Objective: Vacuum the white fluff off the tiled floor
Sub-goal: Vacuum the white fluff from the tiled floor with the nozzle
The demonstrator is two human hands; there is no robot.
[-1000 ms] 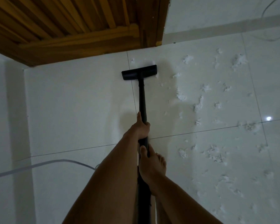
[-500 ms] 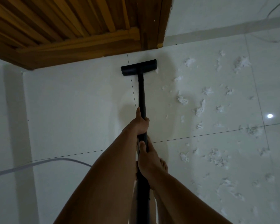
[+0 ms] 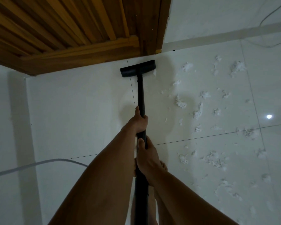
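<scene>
From the head camera, the long black plastic vacuum tube (image 3: 140, 95) runs up the middle of the view to its flat black rectangular floor nozzle (image 3: 137, 68), which sits on the glossy white tiled floor (image 3: 79, 119) just in front of the bottom rail of a brown slatted wooden door (image 3: 71, 30). The left hand (image 3: 139, 122) is wrapped round the tube higher up, thumb laid along its left side. The right hand (image 3: 147, 157) grips the same tube just below, thumb on top, so the 2 hands sit near each other. The loose white fluff (image 3: 180, 103) lies scattered in tufts over the tiles to the right of the tube, from beside the nozzle down to the lower right, and 1 small wisp touches the nozzle's right end. A grey cable (image 3: 39, 164) curves across the floor at left. A small bright light reflection (image 3: 269, 116) shines on a tile at right.
</scene>
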